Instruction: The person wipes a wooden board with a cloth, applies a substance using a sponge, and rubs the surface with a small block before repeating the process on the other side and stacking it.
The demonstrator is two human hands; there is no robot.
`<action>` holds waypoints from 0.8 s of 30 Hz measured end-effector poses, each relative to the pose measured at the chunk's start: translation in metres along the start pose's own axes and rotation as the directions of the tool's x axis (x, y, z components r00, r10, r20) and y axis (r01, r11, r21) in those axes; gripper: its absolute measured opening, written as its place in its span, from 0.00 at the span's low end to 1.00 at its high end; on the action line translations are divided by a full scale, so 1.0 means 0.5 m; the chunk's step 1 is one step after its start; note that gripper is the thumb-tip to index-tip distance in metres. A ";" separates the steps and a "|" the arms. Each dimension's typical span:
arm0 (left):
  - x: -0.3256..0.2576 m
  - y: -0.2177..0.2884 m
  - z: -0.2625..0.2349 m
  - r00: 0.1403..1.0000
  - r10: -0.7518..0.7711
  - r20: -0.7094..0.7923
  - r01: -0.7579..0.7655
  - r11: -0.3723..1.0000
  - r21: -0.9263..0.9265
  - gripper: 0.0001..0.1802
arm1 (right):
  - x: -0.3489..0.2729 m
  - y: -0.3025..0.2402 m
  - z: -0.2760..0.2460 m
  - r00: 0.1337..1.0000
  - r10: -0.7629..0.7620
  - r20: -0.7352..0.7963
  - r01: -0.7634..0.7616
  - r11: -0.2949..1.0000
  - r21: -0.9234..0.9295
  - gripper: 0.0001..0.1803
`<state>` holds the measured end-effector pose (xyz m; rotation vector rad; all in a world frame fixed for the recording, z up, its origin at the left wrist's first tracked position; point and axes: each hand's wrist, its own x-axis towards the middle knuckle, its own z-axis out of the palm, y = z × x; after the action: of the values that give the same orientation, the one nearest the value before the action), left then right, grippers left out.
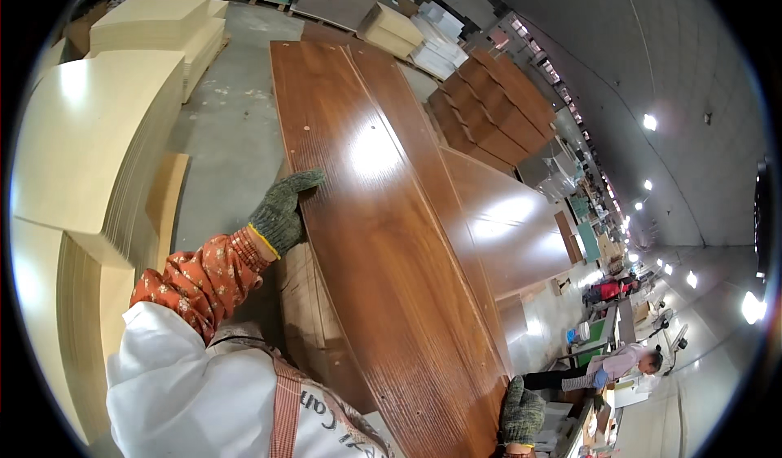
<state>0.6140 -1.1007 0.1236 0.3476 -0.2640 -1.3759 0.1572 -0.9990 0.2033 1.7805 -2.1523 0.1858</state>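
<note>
A long, glossy brown wood-grain panel (383, 262) stretches in front of me, with small round marks along its surface. My left hand (281, 213), in a grey-green knit glove with a yellow cuff edge, grips its left edge. The thumb lies on top, and the other fingers are hidden at the side. At the near right edge, my right hand (521, 413) wears a similar glove and closes over the panel's rim, its fingertips partly out of sight. Another brown panel (513, 222) lies to the right. Under the left edge, pale stacked boards (305, 303) show.
Tall stacks of cream boards (98, 140) stand on the left, beside a grey floor (224, 116). Beyond the panel are a stack of brown panels (493, 103) and more piled sheets (391, 30). Another person (623, 364) stands at a worktable on the right.
</note>
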 end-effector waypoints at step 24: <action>0.341 -0.091 0.012 0.912 0.410 0.005 -0.333 0.734 0.592 0.32 | 0.232 -0.165 0.121 0.930 -0.225 0.289 0.055 0.866 0.497 0.22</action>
<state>0.6006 -1.2763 0.1078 0.8467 -0.6231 -0.8382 0.2085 -1.1425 0.1770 2.3994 -2.3380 0.4424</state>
